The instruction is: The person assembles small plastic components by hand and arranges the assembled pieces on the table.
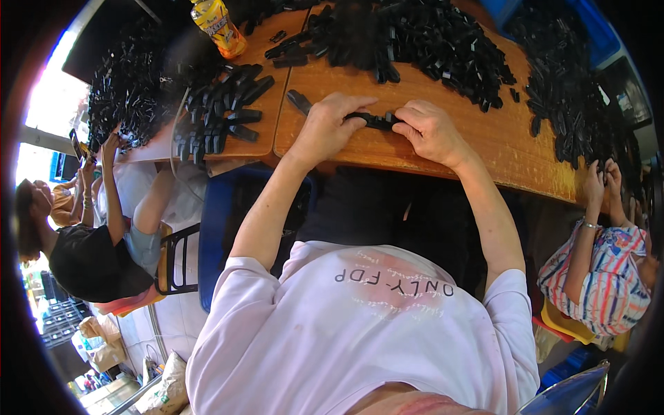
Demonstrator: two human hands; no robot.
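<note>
Over the near edge of the wooden table (477, 149), a small, long black plastic part (379, 122) is held level between my two hands. My left hand (330, 124) pinches its left end with thumb and fingers. At the other end, my right hand (430, 130) grips it the same way, fingers closed. The part's exact kind is too small to make out, and both its ends are covered by fingers. Just beyond my left hand, another long black part (299, 102) lies on the tabletop.
A big heap of black parts (429, 41) covers the table's far side. Spread to the left is a group of similar parts (221, 111), near an orange-labelled bottle (220, 28). A blue bin (228, 235) stands below the edge. Co-workers sit left (97, 256) and right (595, 277).
</note>
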